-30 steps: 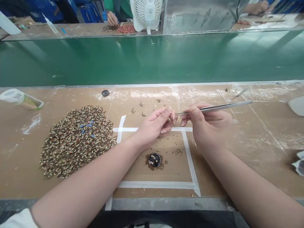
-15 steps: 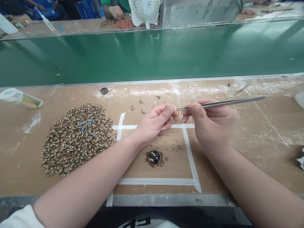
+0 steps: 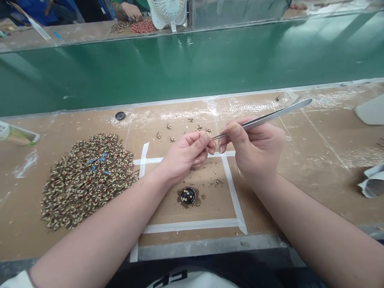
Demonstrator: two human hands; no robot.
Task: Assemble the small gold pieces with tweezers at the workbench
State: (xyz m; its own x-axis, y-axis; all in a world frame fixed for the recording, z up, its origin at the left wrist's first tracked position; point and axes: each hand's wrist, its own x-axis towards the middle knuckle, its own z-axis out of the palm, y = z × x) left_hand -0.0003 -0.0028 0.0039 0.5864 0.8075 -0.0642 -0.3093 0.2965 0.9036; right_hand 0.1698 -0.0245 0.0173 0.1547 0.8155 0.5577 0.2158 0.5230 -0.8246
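My left hand [image 3: 187, 154] is pinched shut on a tiny part that I cannot make out, just above the far edge of a white tape square [image 3: 231, 190] on the brown bench. My right hand [image 3: 255, 148] grips steel tweezers [image 3: 264, 117], whose tips meet the left fingertips. A small black round dish [image 3: 188, 195] with bits in it sits inside the square, below my hands. A large heap of small brown and cream parts [image 3: 85, 178] lies to the left. A few finished-looking small metal pieces [image 3: 183, 130] are scattered beyond my hands.
A green conveyor belt [image 3: 192, 68] runs across behind the bench. A black disc [image 3: 120, 115] lies near its edge. A white-capped container [image 3: 15, 134] lies at far left, crumpled paper [image 3: 372, 182] at right. Across the belt, another person's hand [image 3: 130, 10] works beside a white fan [image 3: 166, 12].
The view has swung a little to the right and down. Both hands stay pinched together at the same spot, and the tweezers now tilt up more steeply.
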